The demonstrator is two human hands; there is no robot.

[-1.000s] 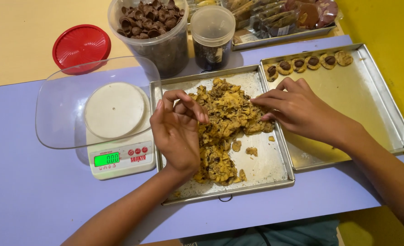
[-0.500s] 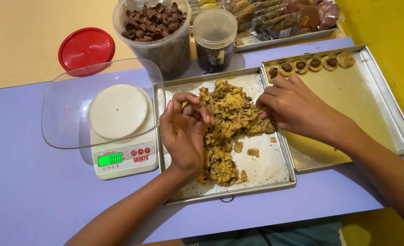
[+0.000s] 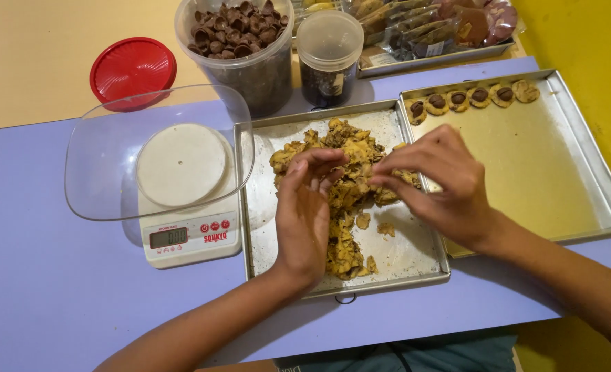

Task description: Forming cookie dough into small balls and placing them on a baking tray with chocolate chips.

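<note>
Both hands work over the dough (image 3: 347, 193), a lumpy heap in the middle tray (image 3: 416, 248) whose long axis runs from the tray's far edge toward its near edge. The left hand (image 3: 304, 213) lies along the heap's left side, fingers curled and lightly pinched at its far end, while the right hand (image 3: 440, 186) pinches a bit at the heap's right side. Just left of the tray stands a scale (image 3: 190, 238) under a clear bowl (image 3: 106, 172).
</note>
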